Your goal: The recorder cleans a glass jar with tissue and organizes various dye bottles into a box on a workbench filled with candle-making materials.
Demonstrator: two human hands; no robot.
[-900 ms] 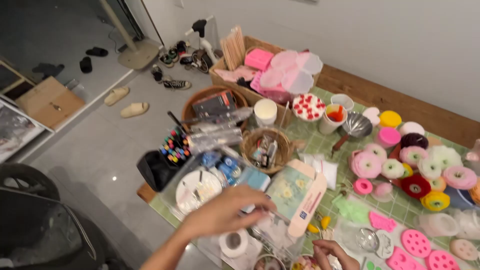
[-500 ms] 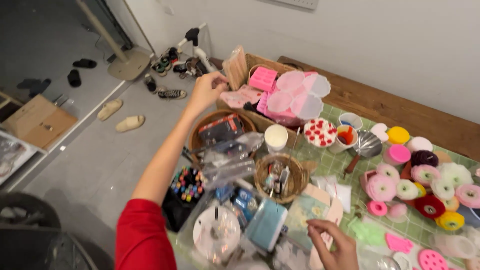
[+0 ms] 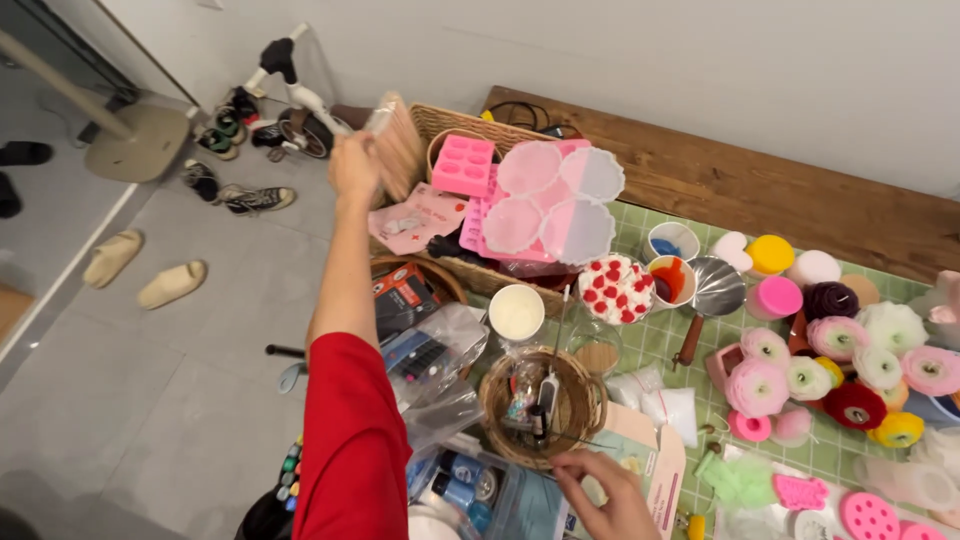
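Note:
My left hand (image 3: 355, 165), on a red-sleeved arm, reaches far across the table and grips a clear pack of thin wooden sticks (image 3: 402, 148). The pack stands at the left end of a big wicker basket (image 3: 470, 268) that holds pink moulds (image 3: 463, 165) and round translucent trays (image 3: 560, 200). My right hand (image 3: 605, 498) is low at the near edge with its fingers loosely apart. It rests on a pale flat box (image 3: 650, 462), just below a small round wicker basket (image 3: 543, 405) of small tools, and nothing shows in it.
A white cup (image 3: 517, 312), a red-dotted white cake shape (image 3: 617, 288), a paint cup (image 3: 671, 280) and a metal ladle (image 3: 715, 290) crowd the green checked mat. Yarn-like pompoms (image 3: 860, 365) fill the right side. Slippers (image 3: 140, 270) and shoes (image 3: 240, 198) lie on the grey floor.
My left arm stretched from the near clutter to the far basket and closed on the stick pack. The view swung right and down. My right hand moved slightly left, toward the small basket.

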